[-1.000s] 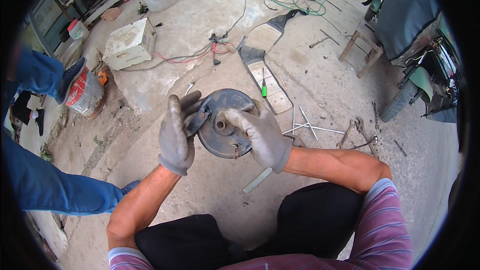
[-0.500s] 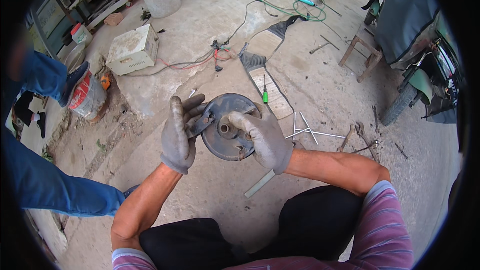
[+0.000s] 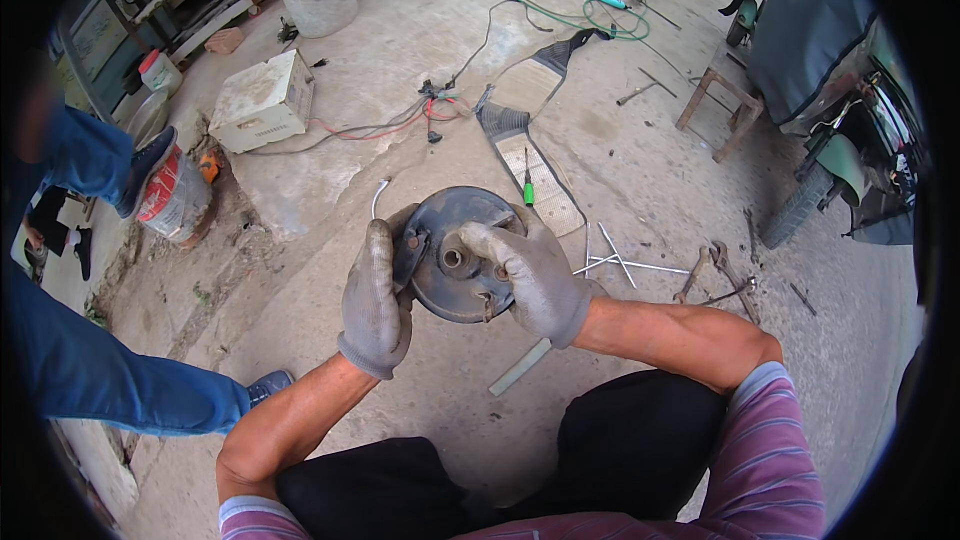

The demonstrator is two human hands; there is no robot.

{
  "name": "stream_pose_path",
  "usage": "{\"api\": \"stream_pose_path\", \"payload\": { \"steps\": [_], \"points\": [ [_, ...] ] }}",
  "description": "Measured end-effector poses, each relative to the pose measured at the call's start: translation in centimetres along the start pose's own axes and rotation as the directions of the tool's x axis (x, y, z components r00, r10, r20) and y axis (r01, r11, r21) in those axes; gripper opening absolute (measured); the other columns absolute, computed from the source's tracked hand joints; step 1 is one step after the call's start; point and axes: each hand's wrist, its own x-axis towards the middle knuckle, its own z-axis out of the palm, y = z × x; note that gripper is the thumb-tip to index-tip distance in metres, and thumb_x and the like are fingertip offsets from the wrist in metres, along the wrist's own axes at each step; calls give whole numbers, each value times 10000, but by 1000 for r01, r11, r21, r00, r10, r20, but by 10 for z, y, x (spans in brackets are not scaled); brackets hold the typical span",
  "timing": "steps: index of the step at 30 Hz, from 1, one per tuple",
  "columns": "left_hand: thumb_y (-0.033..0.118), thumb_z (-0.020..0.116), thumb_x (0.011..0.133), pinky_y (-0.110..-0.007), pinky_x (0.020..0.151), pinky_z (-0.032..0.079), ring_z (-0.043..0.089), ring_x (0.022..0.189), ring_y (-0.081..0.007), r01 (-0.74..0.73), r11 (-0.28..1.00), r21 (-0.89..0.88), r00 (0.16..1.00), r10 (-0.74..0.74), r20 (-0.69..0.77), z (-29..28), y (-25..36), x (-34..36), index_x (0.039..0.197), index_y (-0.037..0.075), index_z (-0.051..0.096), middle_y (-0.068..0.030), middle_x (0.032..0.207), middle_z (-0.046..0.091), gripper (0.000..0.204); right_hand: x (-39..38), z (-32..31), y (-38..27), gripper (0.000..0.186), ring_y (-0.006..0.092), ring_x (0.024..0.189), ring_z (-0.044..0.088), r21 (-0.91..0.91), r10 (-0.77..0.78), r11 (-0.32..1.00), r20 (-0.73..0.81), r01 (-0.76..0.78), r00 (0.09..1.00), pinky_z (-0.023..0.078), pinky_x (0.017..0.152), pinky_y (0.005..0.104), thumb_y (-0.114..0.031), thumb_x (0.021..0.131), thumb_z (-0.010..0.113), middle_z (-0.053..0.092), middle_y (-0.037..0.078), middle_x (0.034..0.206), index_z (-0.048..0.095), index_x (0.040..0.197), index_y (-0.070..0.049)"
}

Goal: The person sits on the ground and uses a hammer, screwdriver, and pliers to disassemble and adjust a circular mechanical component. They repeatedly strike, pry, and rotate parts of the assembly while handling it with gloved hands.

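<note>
In gloves, both my hands hold a round black brake backing plate (image 3: 437, 290) up above the ground, between my knees and the tools. Its face has a hollow hub (image 3: 453, 258) in the middle and a short brake lever (image 3: 407, 265) at the left edge. My right hand (image 3: 548, 280) grips the right rim, with the thumb lying across the face beside the hub. My left hand (image 3: 377, 305) is closed round the left edge, against the lever; its fingers are partly hidden behind the plate.
Beyond the plate lie a green screwdriver (image 3: 529, 190) and a long woven strip (image 3: 548, 175). Metal rods (image 3: 620, 258) and wrenches (image 3: 697, 272) are to the right. A person's leg (image 3: 140, 380) is close on the left. A white metal box (image 3: 262, 105) stands farther off.
My left hand has moved down and right, closing in on the plate's left edge. The brake lever has swung inward, nearer the rim. My right hand keeps its grip.
</note>
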Motion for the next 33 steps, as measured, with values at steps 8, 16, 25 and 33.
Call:
{"api": "stream_pose_path", "payload": {
  "steps": [8, 16, 25, 33],
  "points": [
    [634, 319, 1051, -358, 1043, 473, 583, 1216, -246, -53, 993, 106, 994, 42, 104, -19, -4, 10, 1440, -43, 474, -194, 1313, 593, 796, 2, -1, 4, 402, 101, 963, 646, 47, 3, 999, 14, -4, 1000, 542, 837, 264, -190, 963, 691, 685, 92, 1073, 547, 1217, 86],
    [686, 362, 1018, -409, 1029, 498, 548, 1262, -297, 19, 978, -205, 1000, -22, -13, -33, 11, 35, 1469, -58, 395, -236, 1377, 538, 871, -3, 5, 1, 310, 100, 944, 659, 23, 27, 999, 31, -28, 999, 554, 821, 265, -166, 985, 652, 688, 88, 1081, 568, 1196, 45],
    [679, 338, 1027, -377, 1082, 456, 549, 1272, -251, 53, 988, -144, 998, -47, 46, -22, 0, 13, 1463, -70, 400, -230, 1392, 538, 869, -5, 7, -2, 319, 101, 962, 661, 31, 10, 999, 22, -11, 1000, 549, 818, 254, -158, 984, 653, 684, 81, 1080, 558, 1213, 43],
    [681, 310, 1033, -374, 1077, 447, 532, 1279, -241, -7, 997, 73, 998, 2, 67, -12, -3, -3, 1462, -38, 443, -220, 1371, 542, 847, -1, -2, 5, 319, 81, 926, 658, 63, -5, 998, 57, 1, 998, 539, 808, 242, -174, 979, 654, 689, 71, 1069, 565, 1218, 17]
  ]
}}
